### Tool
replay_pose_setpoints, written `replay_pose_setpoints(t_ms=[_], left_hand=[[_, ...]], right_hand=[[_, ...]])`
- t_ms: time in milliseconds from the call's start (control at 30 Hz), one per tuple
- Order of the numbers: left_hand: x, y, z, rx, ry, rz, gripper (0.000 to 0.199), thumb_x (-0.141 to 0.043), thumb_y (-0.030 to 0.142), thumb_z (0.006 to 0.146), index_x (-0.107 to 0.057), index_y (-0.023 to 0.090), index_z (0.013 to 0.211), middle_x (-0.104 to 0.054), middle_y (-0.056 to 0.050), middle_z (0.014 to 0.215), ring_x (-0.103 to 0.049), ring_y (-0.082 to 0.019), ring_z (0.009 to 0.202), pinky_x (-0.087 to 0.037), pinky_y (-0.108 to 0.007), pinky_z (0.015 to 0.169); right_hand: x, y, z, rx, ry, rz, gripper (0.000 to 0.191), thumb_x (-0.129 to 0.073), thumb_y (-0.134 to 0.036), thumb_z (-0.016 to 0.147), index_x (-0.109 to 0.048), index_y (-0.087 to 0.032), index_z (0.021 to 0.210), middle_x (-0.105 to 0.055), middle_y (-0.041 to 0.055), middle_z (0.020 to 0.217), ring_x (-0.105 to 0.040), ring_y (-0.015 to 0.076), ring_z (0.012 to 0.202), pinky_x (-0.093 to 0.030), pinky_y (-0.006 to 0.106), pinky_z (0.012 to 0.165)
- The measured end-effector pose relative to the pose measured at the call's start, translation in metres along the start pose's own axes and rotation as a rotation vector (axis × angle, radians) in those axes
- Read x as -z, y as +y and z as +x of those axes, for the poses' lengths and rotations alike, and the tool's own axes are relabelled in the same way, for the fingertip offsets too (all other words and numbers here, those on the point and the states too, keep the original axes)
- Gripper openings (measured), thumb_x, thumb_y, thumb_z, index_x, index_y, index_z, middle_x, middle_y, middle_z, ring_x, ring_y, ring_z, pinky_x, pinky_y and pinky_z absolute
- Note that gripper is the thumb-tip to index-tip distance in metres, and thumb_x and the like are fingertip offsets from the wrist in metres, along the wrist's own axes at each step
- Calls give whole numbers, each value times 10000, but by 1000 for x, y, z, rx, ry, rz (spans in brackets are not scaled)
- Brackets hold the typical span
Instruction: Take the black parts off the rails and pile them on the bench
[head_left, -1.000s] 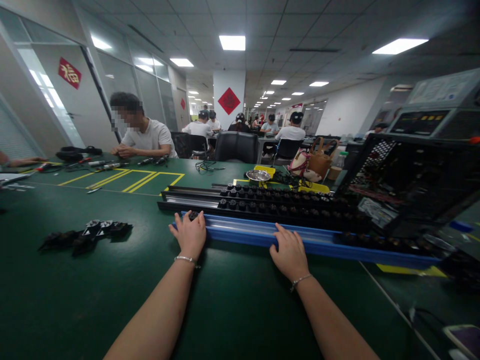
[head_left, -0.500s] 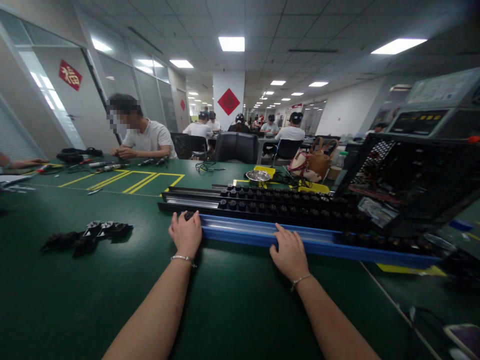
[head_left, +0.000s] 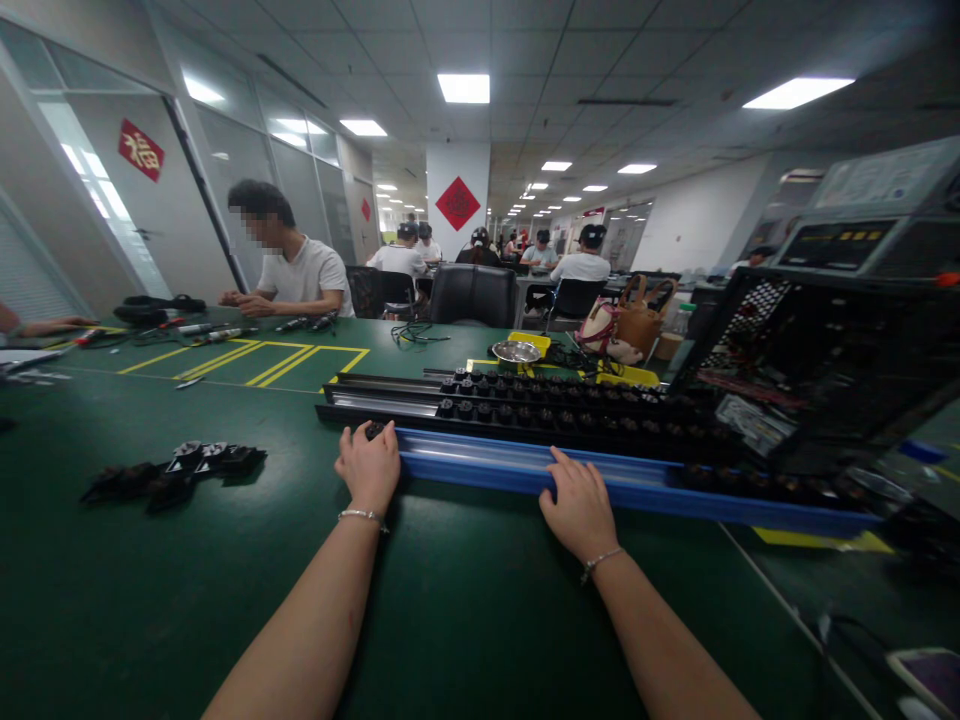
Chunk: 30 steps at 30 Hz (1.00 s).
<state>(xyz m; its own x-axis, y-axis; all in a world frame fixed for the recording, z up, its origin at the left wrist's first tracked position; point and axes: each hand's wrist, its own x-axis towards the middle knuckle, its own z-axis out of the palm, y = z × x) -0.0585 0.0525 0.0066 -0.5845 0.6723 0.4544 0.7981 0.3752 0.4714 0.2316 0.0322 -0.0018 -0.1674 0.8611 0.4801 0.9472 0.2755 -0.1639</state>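
A long blue channel rail (head_left: 487, 462) lies across the table before me, with a row of small black parts (head_left: 772, 485) in its right portion. At its left end, my left hand (head_left: 369, 468) is closed around a small black round part (head_left: 373, 430), mostly hidden by the fingers. My right hand (head_left: 581, 500) grips the rail's near side around its middle, fingers over the edge. Behind it lie black rails (head_left: 382, 403) holding rows of similar black parts (head_left: 510, 413). To the left, several loose black pieces (head_left: 176, 475) form a small heap, some with silvery tops.
An open computer case (head_left: 832, 340) stands at the right, near the rails' ends. A metal dish (head_left: 516, 351) and a yellow tray (head_left: 630, 375) sit behind the rails. Across the green table (head_left: 465, 620), a person in a white shirt (head_left: 307, 275) sits near tools and cables.
My left hand has shifted slightly left with the small black part. My right hand and the blue rail look unmoved. The person across the table has straightened and shifted slightly right.
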Motion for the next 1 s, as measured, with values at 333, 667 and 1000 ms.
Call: replay_pose_setpoints(t_ms=[333, 667, 1000], left_hand=[[-1, -10, 8, 18, 9, -66, 422, -349, 433, 904, -733, 258, 932, -561, -85, 1252, -370, -306, 1230, -424, -514, 919], [-1, -14, 12, 19, 30, -71, 365, -411, 418, 891, -735, 250, 882, -588, -86, 1192, -430, -279, 1139, -448, -465, 871], [-3, -20, 16, 16, 24, -62, 385, -402, 421, 888, -740, 238, 885, -585, -83, 1200, -429, -278, 1082, -438, -424, 869]], right_hand=[[2, -1, 0, -2, -6, -7, 254, -455, -183, 757, -612, -176, 957, -535, 81, 1325, -504, 228, 1159, -250, 437, 1072], [1, -1, 0, 12, 8, -2, 254, -453, -185, 761, -609, -173, 962, -541, 82, 1317, -508, 227, 1150, -253, 440, 1071], [1, -1, 0, 10, 10, 6, 250, -456, -185, 756, -609, -184, 953, -541, 81, 1317, -508, 230, 1148, -255, 445, 1068]])
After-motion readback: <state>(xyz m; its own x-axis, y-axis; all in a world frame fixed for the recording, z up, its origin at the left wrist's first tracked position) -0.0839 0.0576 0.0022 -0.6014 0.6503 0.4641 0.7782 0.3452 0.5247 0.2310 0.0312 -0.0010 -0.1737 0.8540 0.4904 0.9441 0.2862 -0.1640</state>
